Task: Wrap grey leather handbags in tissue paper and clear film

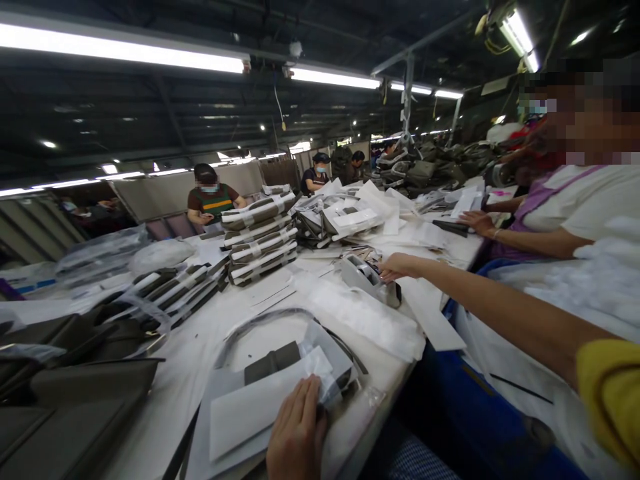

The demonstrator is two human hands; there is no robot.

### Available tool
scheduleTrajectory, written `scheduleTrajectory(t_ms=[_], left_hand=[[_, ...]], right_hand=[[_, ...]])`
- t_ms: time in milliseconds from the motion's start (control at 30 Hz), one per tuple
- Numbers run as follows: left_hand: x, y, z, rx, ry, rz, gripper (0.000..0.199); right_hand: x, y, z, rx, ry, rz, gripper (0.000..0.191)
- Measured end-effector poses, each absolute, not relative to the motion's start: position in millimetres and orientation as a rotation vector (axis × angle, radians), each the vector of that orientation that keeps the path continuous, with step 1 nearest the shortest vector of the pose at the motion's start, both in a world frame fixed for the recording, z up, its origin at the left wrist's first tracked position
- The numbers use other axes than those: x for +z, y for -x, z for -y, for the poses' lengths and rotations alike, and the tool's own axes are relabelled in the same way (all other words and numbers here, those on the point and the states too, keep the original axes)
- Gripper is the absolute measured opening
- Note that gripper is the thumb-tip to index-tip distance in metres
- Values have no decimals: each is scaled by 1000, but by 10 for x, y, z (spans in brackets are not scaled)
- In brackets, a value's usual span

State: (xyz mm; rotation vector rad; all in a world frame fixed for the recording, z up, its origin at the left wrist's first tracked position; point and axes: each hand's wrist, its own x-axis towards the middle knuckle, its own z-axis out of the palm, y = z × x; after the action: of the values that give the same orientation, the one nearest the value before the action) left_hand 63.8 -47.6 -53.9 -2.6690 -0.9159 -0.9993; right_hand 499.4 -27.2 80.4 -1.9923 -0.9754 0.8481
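My left hand (299,427) lies with its fingers side by side on the edge of a white sheet (250,407), over a bag piece (273,362) with clear plastic around it. A looped handle (280,313) wrapped in plastic curves behind the piece. My right arm is stretched forward, and my right hand (397,267) has its fingers at a grey tape dispenser (363,275). The fingertips are partly hidden behind the dispenser, and what they hold is too small to make out.
Stacked dark bags with white padding (263,240) stand beyond, and more dark bags (90,400) lie at left. White foam (360,313) borders the dispenser. A co-worker's hand (477,223) rests on papers at right. A blue bin (480,400) is beside the table.
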Motion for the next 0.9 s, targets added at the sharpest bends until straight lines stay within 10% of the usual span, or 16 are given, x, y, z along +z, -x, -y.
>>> scheduleTrajectory(t_ms=[567,900], left_hand=[[-448,-642,546,-950,2715,1024,50],[-395,-611,552,-896,2716,981,57]], right_hand=[[1169,-4759,707,1030,1548,681,22],[205,-4450,1217,696,1602,573,25]])
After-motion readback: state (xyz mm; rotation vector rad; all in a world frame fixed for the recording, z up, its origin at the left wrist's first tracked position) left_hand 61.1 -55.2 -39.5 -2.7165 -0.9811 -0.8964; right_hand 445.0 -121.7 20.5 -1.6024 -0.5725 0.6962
